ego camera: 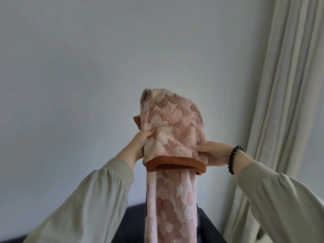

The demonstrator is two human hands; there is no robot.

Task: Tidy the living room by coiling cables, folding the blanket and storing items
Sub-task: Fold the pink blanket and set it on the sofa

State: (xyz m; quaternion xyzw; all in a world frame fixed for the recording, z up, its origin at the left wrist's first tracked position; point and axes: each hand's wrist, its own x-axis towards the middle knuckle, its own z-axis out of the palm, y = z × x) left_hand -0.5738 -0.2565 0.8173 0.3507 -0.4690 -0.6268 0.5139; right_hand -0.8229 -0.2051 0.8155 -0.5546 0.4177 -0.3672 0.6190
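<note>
- Two pale green sleeves [98,199] reach forward and upward from the lower corners.
- Left hand [140,144]: fingers curled round the left edge of the blanket [173,130], gripping it.
- Right hand [215,152]: at the blanket's right side, fingers hidden under the fabric; grip cannot be told. A dark beaded bracelet [234,158] sits on the wrist.
- Hands apart, level, with the blanket between them.
- Blanket: pink, petal-patterned, brown-trimmed; held raised, bunched above the hands, a long length hanging straight down.
- Dark sofa [133,223] lies below and behind the hanging length.
- Plain pale wall [87,76] behind; cream curtain [284,102] hangs at right.
</note>
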